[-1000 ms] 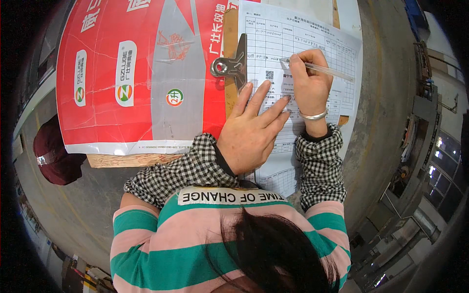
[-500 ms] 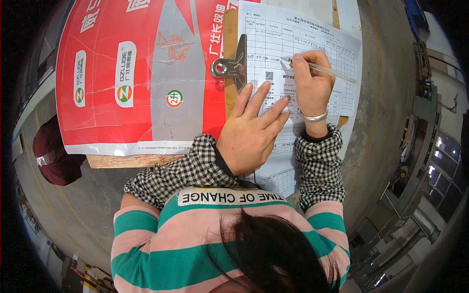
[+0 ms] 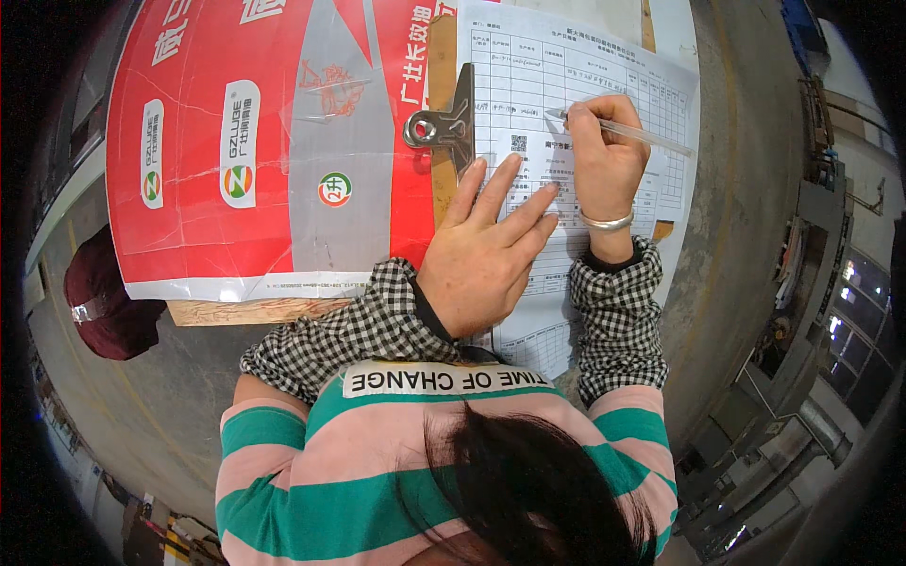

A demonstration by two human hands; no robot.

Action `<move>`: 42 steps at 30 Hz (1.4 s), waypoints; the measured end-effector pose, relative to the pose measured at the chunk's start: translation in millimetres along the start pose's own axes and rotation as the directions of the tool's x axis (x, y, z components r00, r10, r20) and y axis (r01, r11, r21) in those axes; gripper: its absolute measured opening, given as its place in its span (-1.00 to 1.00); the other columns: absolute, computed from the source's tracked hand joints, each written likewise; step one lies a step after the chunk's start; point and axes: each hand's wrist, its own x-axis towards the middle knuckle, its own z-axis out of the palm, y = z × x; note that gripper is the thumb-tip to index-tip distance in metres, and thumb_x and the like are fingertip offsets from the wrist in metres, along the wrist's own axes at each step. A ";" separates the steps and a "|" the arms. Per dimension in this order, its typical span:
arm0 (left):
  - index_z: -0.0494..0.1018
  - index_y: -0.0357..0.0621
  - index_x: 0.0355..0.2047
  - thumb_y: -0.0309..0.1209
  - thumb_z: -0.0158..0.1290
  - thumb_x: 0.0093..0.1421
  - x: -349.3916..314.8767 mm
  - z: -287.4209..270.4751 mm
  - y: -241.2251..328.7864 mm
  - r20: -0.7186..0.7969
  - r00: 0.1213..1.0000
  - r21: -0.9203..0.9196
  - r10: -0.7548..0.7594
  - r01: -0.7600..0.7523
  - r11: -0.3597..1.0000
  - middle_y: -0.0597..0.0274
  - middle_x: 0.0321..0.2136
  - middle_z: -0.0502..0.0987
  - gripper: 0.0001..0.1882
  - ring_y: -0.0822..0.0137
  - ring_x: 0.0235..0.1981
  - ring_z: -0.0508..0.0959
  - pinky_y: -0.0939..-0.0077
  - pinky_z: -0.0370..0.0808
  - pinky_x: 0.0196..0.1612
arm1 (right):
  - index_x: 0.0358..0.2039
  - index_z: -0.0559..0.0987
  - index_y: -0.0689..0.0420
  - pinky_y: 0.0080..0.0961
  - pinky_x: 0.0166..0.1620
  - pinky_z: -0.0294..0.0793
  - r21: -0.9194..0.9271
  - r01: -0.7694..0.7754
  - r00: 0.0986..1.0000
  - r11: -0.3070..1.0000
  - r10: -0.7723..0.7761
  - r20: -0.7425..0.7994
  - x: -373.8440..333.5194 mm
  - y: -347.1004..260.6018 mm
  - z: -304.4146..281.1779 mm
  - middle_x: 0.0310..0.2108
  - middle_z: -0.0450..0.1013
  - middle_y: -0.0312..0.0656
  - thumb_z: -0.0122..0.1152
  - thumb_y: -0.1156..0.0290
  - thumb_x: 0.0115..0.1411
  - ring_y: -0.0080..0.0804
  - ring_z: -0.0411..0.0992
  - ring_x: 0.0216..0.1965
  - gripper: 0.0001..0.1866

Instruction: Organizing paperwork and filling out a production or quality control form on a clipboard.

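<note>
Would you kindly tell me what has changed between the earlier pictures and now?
The right hand and its pen have shifted slightly rightward across the papers. The metal clip and red sheet appear a touch further left in view. Nothing was taken hold of or let go. The left hand stays spread over the papers.

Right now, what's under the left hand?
White printed paper shows between the left hand's spread fingers, and the brown clipboard's edge to their left. Whatever lies directly under the palm is covered.

Forms [image 3: 585, 52] on clipboard [image 3: 443, 198], clip [image 3: 461, 127] along left edge, pen [image 3: 668, 143] over forms, carton sheet [image 3: 264, 156] farther left
</note>
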 end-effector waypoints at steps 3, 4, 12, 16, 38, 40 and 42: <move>0.40 -0.14 -0.10 -0.42 0.09 -0.14 -0.2 0.4 -0.5 0.000 1.000 0.001 0.000 0.000 1.000 0.21 0.09 0.29 -0.52 -0.07 0.17 0.15 -0.06 -0.05 0.21 | -0.56 0.41 0.24 -0.69 -0.59 0.23 -0.022 0.020 1.000 1.000 -0.020 0.017 -0.2 1.2 -0.5 -0.67 0.36 -0.34 0.14 0.52 0.03 -0.70 0.25 -0.64 -0.89; 0.40 -0.14 -0.10 -0.42 0.09 -0.14 -0.2 0.8 -0.7 -0.002 1.000 0.001 0.001 -0.001 1.000 0.21 0.09 0.29 -0.51 -0.07 0.17 0.14 -0.06 -0.05 0.21 | -0.56 0.41 0.24 -0.69 -0.59 0.23 -0.022 0.020 1.000 1.000 -0.020 0.017 -0.4 1.6 -0.3 -0.67 0.36 -0.34 0.14 0.52 0.03 -0.70 0.25 -0.64 -0.89; 0.39 -0.15 -0.09 -0.43 0.10 -0.14 -1.1 -1.8 0.1 0.007 1.000 -0.001 0.006 -0.006 1.000 0.19 0.09 0.29 -0.49 -0.08 0.17 0.14 -0.08 -0.06 0.21 | -0.56 0.42 0.25 -0.67 -0.60 0.23 -0.021 0.011 0.999 1.000 -0.011 0.034 -2.1 -0.2 0.1 -0.67 0.39 -0.32 0.13 0.49 0.05 -0.70 0.26 -0.64 -0.87; 0.38 -0.15 -0.08 -0.42 0.10 -0.13 -1.2 0.9 -0.9 -0.006 1.000 0.007 0.011 -0.011 1.000 0.18 0.09 0.29 -0.49 -0.08 0.18 0.14 -0.09 -0.07 0.21 | -0.55 0.42 0.25 -0.67 -0.59 0.24 -0.029 0.017 0.999 0.999 -0.016 0.035 -2.0 -0.4 0.4 -0.67 0.39 -0.32 0.14 0.48 0.05 -0.70 0.26 -0.64 -0.87; 0.40 -0.15 -0.09 -0.43 0.08 -0.11 -0.9 0.1 -0.1 -0.004 1.000 -0.019 0.001 -0.001 1.000 0.17 0.08 0.29 -0.52 -0.09 0.17 0.14 -0.08 -0.06 0.21 | -0.56 0.42 0.24 -0.68 -0.59 0.25 -0.032 0.051 0.998 0.998 -0.050 0.038 -1.9 1.6 1.5 -0.67 0.38 -0.32 0.12 0.51 0.04 -0.69 0.26 -0.64 -0.89; 0.40 -0.15 -0.10 -0.43 0.07 -0.11 -1.4 0.8 -0.9 -0.009 1.000 -0.008 0.005 -0.005 1.000 0.16 0.08 0.30 -0.53 -0.09 0.17 0.15 -0.09 -0.06 0.20 | -0.56 0.42 0.25 -0.68 -0.59 0.25 -0.034 0.050 0.998 0.998 -0.048 0.046 -2.2 -0.2 1.5 -0.67 0.38 -0.32 0.12 0.51 0.04 -0.69 0.26 -0.64 -0.89; 0.40 -0.15 -0.10 -0.43 0.07 -0.11 -0.9 0.1 -0.3 -0.010 1.000 -0.011 0.004 -0.004 1.000 0.16 0.08 0.30 -0.53 -0.10 0.17 0.15 -0.09 -0.05 0.20 | -0.56 0.41 0.25 -0.68 -0.58 0.25 -0.067 0.044 0.998 0.997 -0.042 0.038 -2.3 -1.1 0.7 -0.67 0.37 -0.32 0.13 0.51 0.04 -0.69 0.26 -0.63 -0.88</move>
